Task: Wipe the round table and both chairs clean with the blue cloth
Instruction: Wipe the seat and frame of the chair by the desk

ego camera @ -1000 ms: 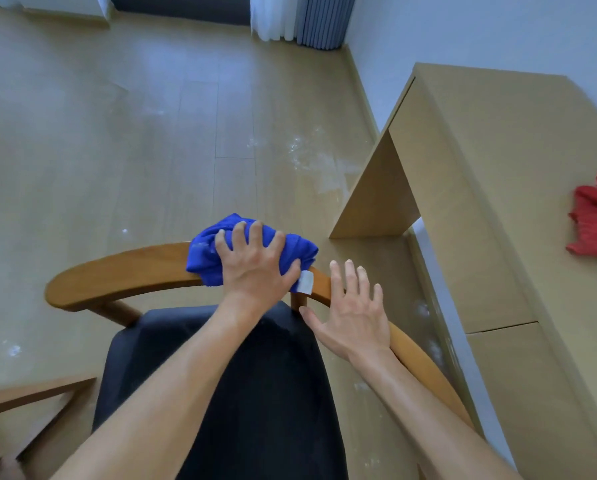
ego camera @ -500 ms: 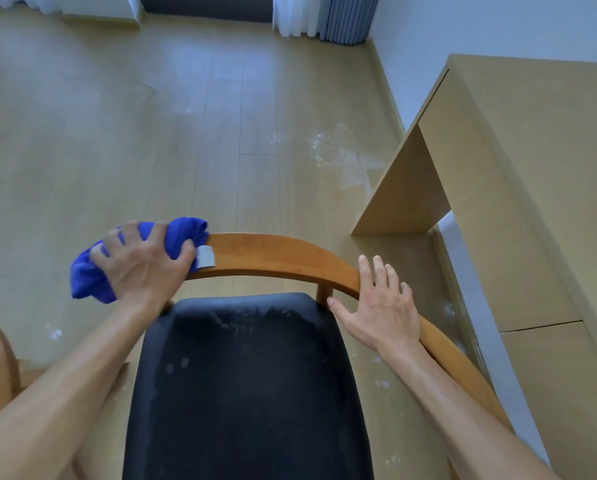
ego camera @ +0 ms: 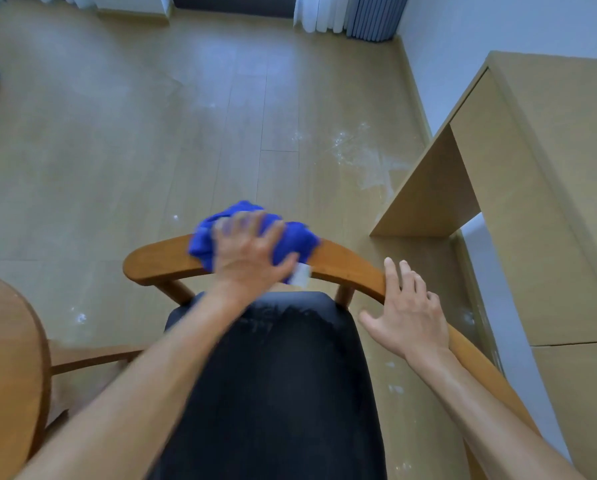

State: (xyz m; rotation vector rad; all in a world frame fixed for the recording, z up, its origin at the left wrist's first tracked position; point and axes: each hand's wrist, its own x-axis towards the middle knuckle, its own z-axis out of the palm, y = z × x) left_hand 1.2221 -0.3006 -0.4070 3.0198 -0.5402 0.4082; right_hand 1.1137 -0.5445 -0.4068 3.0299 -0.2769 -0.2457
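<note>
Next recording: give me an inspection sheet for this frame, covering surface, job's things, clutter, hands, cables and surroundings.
Surface: curved wooden backrest of the chair, above its dark seat; pale specks show on the seat's far edge.
Job's things: blue cloth bunched on top of the backrest; edge of the round table at lower left.
Clutter: white smears on the wood floor beyond the chair.
Hands: left hand presses on the cloth, blurred; right hand rests on the backrest, fingers straight.
Cables: nothing seen.
Surroundings: light wood desk at right, curtains at the far wall.
</note>
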